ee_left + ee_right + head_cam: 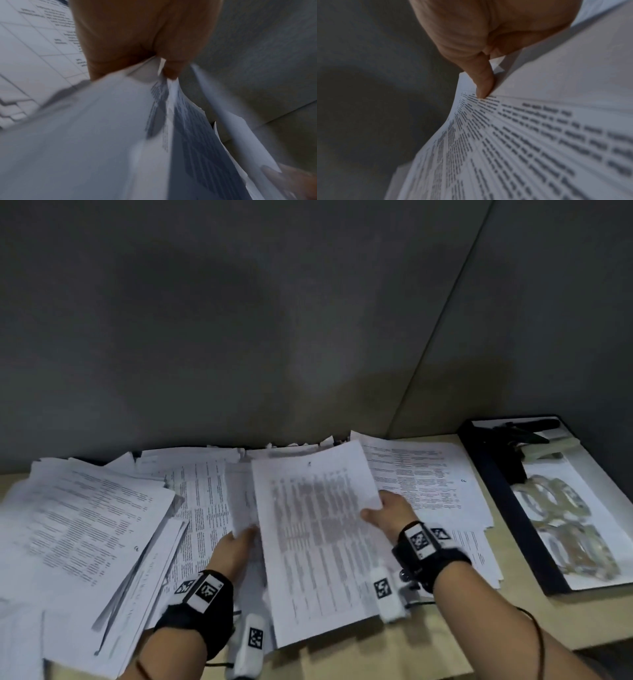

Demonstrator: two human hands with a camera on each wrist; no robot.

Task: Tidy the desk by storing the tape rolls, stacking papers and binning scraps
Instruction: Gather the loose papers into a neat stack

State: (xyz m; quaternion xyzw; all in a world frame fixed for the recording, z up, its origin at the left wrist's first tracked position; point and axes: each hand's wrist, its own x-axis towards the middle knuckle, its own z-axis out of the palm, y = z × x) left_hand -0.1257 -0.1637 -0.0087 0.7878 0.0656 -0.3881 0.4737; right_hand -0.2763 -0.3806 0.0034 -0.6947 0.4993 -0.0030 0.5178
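Printed paper sheets lie scattered over the left and middle of the desk. My right hand pinches the right edge of a printed sheet lifted above the pile; in the right wrist view its thumb presses on that sheet. My left hand pinches a smaller, torn-edged sheet just left of it; the left wrist view shows that paper held between thumb and fingers. Several clear tape rolls lie in a black tray at the right.
A dark tape dispenser sits at the far end of the tray. A grey partition wall rises behind the desk. Bare wooden desk shows between the papers and the tray, near the front edge.
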